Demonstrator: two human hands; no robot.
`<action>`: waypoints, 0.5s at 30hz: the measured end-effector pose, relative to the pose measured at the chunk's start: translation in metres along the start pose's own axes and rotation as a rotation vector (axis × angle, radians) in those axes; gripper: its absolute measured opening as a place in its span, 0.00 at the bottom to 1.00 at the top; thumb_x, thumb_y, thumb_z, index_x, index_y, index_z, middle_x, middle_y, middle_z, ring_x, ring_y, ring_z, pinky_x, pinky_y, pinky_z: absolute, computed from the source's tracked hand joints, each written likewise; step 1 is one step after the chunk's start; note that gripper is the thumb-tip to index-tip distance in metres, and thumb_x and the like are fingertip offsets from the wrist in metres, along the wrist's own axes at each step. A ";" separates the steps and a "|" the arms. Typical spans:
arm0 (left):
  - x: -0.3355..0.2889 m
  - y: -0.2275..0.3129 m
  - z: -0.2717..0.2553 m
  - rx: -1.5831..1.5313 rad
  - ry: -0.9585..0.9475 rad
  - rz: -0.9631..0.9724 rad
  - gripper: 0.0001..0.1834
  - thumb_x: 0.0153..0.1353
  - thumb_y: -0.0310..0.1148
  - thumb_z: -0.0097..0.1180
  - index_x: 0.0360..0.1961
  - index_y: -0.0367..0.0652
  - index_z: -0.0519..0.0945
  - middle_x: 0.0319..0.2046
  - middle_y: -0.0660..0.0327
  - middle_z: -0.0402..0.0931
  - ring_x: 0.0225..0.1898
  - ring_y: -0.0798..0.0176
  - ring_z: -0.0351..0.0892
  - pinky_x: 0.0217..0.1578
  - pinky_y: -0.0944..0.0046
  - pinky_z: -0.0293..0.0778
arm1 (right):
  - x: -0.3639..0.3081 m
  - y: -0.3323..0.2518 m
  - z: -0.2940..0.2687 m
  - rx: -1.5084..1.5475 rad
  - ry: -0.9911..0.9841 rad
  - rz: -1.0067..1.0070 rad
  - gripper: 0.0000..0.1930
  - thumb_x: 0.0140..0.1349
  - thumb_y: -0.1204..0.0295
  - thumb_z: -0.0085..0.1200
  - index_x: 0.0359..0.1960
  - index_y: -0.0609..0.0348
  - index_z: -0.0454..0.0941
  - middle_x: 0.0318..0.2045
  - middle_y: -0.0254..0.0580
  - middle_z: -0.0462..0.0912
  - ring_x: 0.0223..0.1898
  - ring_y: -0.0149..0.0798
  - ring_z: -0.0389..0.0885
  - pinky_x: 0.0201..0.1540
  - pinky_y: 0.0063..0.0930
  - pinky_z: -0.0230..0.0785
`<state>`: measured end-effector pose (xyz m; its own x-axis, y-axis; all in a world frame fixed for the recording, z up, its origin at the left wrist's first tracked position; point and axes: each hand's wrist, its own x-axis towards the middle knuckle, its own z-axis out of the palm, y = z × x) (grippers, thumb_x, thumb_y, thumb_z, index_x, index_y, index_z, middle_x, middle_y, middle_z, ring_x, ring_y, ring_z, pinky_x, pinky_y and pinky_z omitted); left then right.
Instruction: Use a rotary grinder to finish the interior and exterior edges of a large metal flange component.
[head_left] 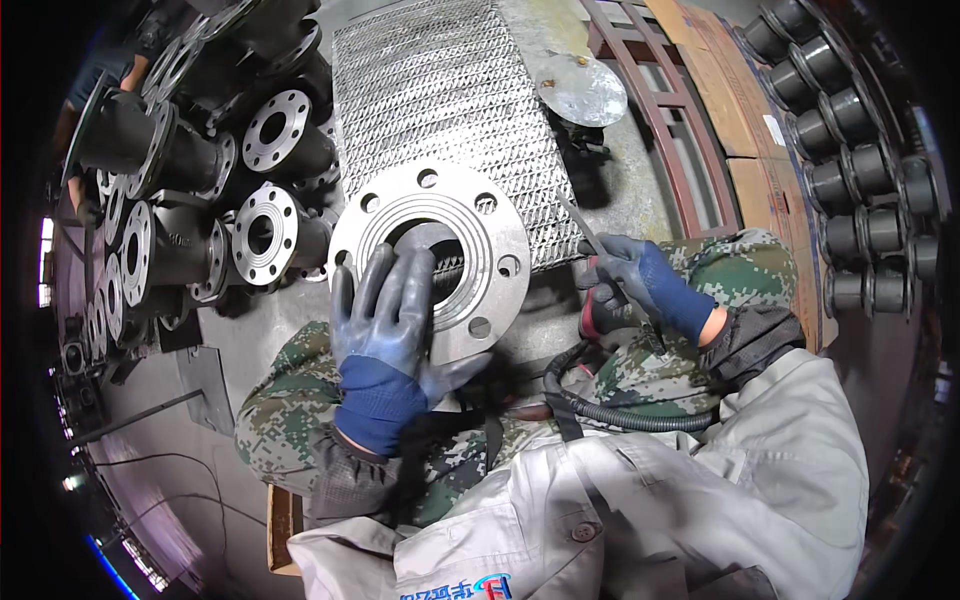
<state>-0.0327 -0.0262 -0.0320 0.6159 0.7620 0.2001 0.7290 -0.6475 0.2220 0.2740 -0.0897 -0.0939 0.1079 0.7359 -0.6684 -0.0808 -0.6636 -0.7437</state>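
Observation:
A round steel flange (500,210) with bolt holes around its rim and a large central opening lies on the ridged metal plate in front of me. It is part of a pipe fitting whose body below is mostly hidden. My left hand (385,320), in a dark blue glove, rests on the flange's near left side, fingers stretched flat across the ring and over the opening. To the right of the flange, my right hand (640,280), also gloved, is closed around a long thin flat metal tool (580,220), perhaps a file. Its tip points up and left, apart from the flange.
Flanged pipe pieces (265,235) are stacked at the left; more dark ones (845,190) stand at the right. Beyond the textured plate (430,80) are a round metal disc (582,90), a reddish frame (670,120) and cardboard (760,190). A black hose (640,415) crosses my lap. Another person's arm (75,195) shows far left.

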 end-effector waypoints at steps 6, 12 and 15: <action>0.001 0.009 0.008 0.005 0.007 0.048 0.49 0.37 0.65 0.67 0.56 0.41 0.76 0.39 0.54 0.79 0.56 0.45 0.72 0.66 0.34 0.50 | 0.000 -0.013 0.004 -0.084 0.056 -0.101 0.20 0.68 0.75 0.47 0.61 0.61 0.71 0.36 0.40 0.86 0.26 0.24 0.79 0.29 0.19 0.74; 0.028 0.071 0.031 0.039 0.122 -0.340 0.46 0.39 0.60 0.70 0.55 0.40 0.76 0.40 0.48 0.80 0.51 0.46 0.75 0.64 0.36 0.56 | 0.012 -0.008 0.006 0.078 0.008 -0.307 0.22 0.67 0.78 0.47 0.63 0.59 0.70 0.41 0.40 0.85 0.27 0.21 0.78 0.30 0.16 0.73; 0.033 0.077 0.034 0.008 0.117 -0.398 0.45 0.44 0.60 0.68 0.57 0.39 0.73 0.36 0.52 0.82 0.57 0.50 0.73 0.69 0.43 0.48 | 0.006 -0.020 0.011 0.079 0.034 -0.234 0.24 0.67 0.80 0.46 0.65 0.55 0.68 0.40 0.40 0.85 0.26 0.20 0.77 0.29 0.15 0.72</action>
<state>0.0542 -0.0502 -0.0411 0.2475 0.9464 0.2075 0.9060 -0.3020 0.2967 0.2658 -0.0704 -0.0827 0.1657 0.8627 -0.4777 -0.1268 -0.4617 -0.8779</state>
